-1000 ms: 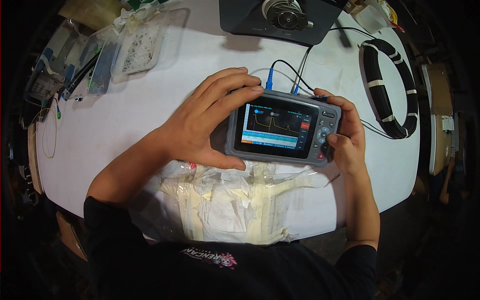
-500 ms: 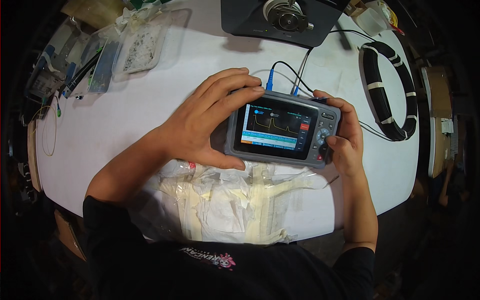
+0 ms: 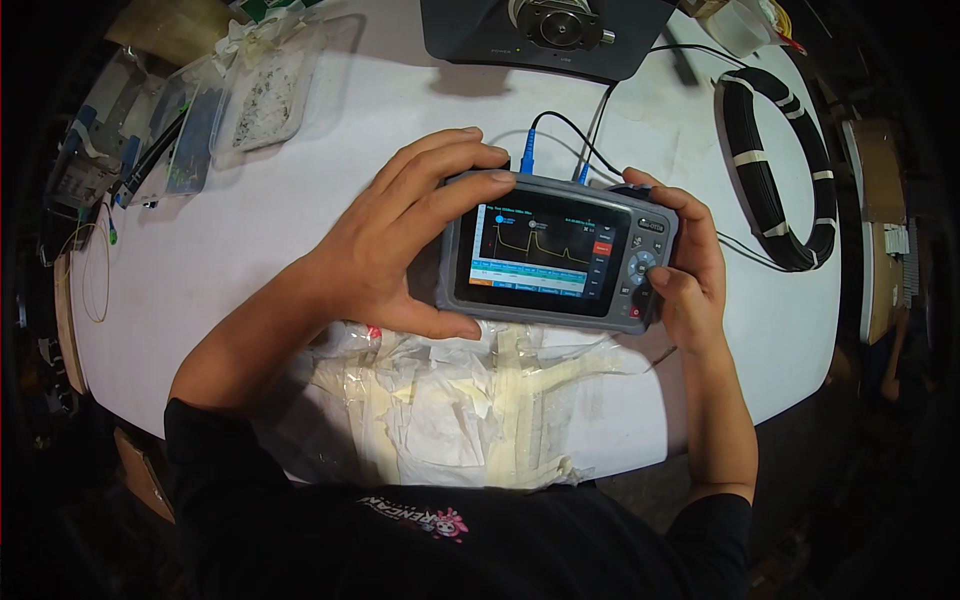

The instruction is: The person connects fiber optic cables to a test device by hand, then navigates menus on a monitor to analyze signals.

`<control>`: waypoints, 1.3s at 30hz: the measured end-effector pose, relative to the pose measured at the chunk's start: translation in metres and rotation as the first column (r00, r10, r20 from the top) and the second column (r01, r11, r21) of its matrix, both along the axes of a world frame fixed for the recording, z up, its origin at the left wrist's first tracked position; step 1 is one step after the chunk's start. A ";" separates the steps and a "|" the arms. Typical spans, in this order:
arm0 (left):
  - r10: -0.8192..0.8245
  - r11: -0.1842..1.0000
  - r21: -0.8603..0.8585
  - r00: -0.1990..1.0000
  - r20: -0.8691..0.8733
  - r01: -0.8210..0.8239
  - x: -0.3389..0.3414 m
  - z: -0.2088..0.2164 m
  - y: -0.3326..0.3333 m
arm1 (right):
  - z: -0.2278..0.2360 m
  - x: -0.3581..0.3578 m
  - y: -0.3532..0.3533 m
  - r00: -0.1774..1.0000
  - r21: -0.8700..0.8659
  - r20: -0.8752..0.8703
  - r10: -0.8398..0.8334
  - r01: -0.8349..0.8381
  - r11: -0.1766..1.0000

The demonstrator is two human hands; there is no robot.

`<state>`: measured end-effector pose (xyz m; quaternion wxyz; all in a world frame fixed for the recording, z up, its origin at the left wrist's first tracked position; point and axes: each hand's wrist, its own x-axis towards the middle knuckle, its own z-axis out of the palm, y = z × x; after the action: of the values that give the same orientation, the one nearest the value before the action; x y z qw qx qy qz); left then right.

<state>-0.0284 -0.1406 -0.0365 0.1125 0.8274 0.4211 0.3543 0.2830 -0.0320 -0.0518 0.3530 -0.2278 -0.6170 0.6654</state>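
Observation:
A grey handheld fibre-optic tester [image 3: 540, 262] is held between my two hands, its lit screen showing a yellow trace with several peaks. My left hand [image 3: 395, 240] grips its left end, fingers along the top edge and thumb at the lower left corner. Round the right end wraps my right hand [image 3: 695, 275]; its thumb rests on or just over the round button pad, and I cannot tell whether it presses. A blue connector [image 3: 528, 155] on a black cable and a second blue connector [image 3: 583, 174] meet the tester's top edge.
Taped clear plastic wrapping [image 3: 450, 420] covers the near table edge. A black cable coil [image 3: 748, 158] lies right. A dark machine [image 3: 545, 50] stands at the far side. Clear plastic trays [image 3: 265, 115] and a thin yellow fibre loop [image 3: 97, 270] are at the left.
The view has shifted slightly, and the tester sits a little further left and higher in it. Both hands keep their grip; the screen's trace looks the same.

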 end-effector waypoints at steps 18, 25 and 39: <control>0.013 1.000 -0.010 1.000 -0.025 -0.013 0.000 -0.003 -0.001 | 0.013 -0.021 -0.019 0.979 -0.060 0.118 -0.168 0.176 0.983; 0.006 1.000 -0.020 1.000 -0.019 -0.006 0.002 -0.002 -0.002 | 0.008 -0.002 -0.003 0.998 -0.068 0.056 -0.031 0.035 0.997; 0.004 1.000 -0.013 1.000 -0.015 -0.004 0.000 -0.004 -0.001 | 0.005 0.000 0.001 0.998 -0.065 0.054 -0.027 0.031 0.997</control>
<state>-0.0284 -0.1418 -0.0401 0.1139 0.8284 0.4260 0.3454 0.2829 -0.0315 -0.0466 0.3383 -0.2660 -0.6006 0.6738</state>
